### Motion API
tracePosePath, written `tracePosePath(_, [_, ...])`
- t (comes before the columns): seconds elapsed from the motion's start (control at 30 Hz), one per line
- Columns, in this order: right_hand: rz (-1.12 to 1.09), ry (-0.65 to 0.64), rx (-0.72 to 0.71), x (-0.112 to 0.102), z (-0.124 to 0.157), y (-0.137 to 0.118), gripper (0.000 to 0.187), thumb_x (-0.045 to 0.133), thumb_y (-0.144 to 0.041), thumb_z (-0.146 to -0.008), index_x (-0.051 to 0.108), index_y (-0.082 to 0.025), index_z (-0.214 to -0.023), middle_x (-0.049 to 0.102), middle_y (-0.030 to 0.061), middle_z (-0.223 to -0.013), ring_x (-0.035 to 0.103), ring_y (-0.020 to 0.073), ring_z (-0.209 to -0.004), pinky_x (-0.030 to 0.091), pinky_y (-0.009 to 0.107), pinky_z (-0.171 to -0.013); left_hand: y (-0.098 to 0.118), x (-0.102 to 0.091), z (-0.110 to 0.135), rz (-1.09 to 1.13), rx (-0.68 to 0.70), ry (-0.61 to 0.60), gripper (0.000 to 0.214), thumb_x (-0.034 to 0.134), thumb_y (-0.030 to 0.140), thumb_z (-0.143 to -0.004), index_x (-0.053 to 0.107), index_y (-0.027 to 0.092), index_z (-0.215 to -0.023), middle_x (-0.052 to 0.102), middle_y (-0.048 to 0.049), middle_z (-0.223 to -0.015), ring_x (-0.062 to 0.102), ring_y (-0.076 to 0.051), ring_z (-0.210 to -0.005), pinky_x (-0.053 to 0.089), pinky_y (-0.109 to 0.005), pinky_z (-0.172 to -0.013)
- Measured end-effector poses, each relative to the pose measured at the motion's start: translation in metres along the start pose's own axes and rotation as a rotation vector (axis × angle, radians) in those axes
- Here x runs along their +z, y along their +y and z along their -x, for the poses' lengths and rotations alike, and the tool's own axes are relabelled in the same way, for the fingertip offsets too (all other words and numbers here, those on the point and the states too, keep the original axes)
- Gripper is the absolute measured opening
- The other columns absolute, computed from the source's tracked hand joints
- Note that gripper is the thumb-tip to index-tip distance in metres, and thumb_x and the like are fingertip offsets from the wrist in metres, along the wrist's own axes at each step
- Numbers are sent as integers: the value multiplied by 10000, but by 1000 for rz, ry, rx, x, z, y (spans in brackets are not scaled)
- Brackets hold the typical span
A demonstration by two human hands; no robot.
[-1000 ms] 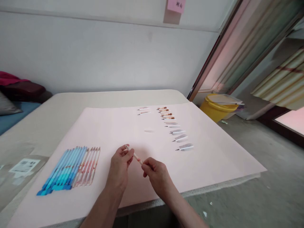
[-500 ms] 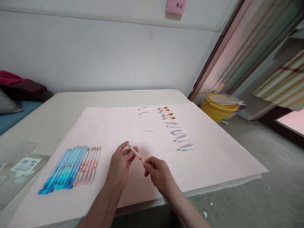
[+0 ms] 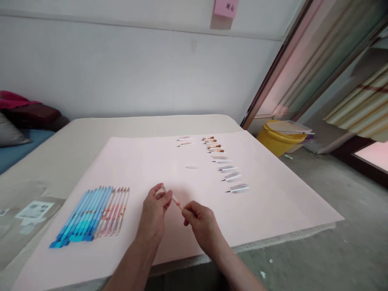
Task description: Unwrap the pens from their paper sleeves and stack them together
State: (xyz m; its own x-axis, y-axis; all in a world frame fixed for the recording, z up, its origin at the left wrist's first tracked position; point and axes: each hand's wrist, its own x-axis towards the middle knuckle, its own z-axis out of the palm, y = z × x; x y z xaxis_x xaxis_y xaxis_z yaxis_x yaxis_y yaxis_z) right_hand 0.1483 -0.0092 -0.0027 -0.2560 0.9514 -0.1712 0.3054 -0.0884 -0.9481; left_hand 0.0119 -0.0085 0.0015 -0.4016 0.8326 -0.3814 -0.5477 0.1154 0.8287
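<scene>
Both my hands hold one thin pale pen (image 3: 174,199) just above a pink paper sheet (image 3: 145,161). My left hand (image 3: 154,210) pinches the pen's upper end between thumb and fingers. My right hand (image 3: 198,220) pinches the lower tip end, fingers curled. To the left lies a neat row of several blue and pink-white pens (image 3: 91,216). Farther back on the sheet, small pen parts (image 3: 224,167) lie in a column.
The sheet covers a beige table (image 3: 91,129) whose near edge is just below my wrists. A plastic wrapper with a label (image 3: 32,210) lies at the left. A yellow bucket (image 3: 279,137) stands on the floor at the right. Cushions (image 3: 18,117) sit far left.
The pen tilted up a little half a second ago and has come back down; both hands keep their pinch and stay in nearly the same spot.
</scene>
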Motion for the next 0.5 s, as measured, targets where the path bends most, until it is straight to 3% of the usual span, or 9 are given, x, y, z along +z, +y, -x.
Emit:
tracePosePath(0.2, [-210,-139,170,0,-3,0,172,513,-292,-767,523,-164,-653,558,-34,-504,321,38,-326,195,195,-360,3,2,1,56,19,-29,515,643,27,-661,468,129,-1134,617,-50,-729,614,-150,-763,480,-324,-777])
tracePosePath(0.5, [-810,-358,381,-5,-1,5,213,604,-336,-762,546,-132,-753,571,-22,-509,217,0,-271,65,199,-344,3,0,1,82,25,-72,540,635,28,-679,455,140,-1176,641,-62,-735,624,-145,-761,483,-316,-780])
